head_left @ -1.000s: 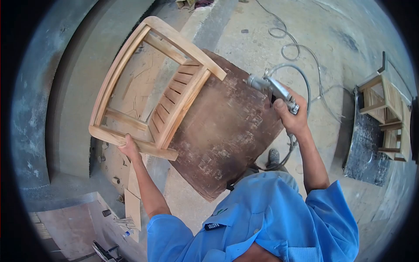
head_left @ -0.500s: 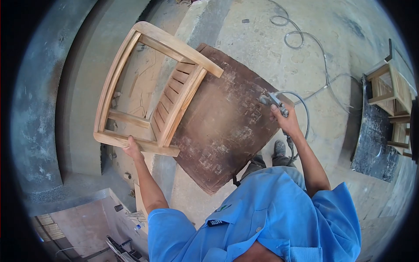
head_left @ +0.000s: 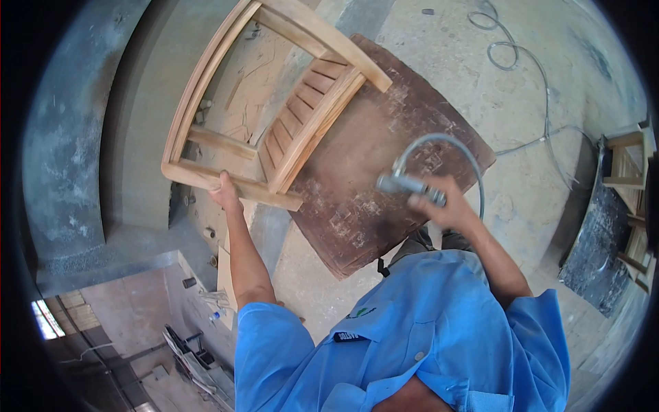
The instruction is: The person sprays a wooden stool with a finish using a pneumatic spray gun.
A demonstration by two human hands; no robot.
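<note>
The left hand (head_left: 224,189) was clamped around the lower rail of the wooden chair frame (head_left: 274,103), fingers wrapped over the top edge and thumb beneath, at about nine o'clock from the middle of the view. From that grip the frame rose tilted toward twelve o'clock, its slatted seat resting against the brown board (head_left: 384,158) that lay on the concrete floor (head_left: 439,62). The right hand (head_left: 446,206), at roughly three o'clock from the frame's corner, was closed around the handle of the air tool (head_left: 410,185); motion blur hid how the fingers sat on the trigger. The hose (head_left: 439,141) looped up and over the hand toward one o'clock.

To do this well, I judge the rail hold needed to stay firm and near the joint so the tilted frame would not swing, the tool nose squared to the wood before firing, and the hose loop kept clear of the chair leg.
</note>
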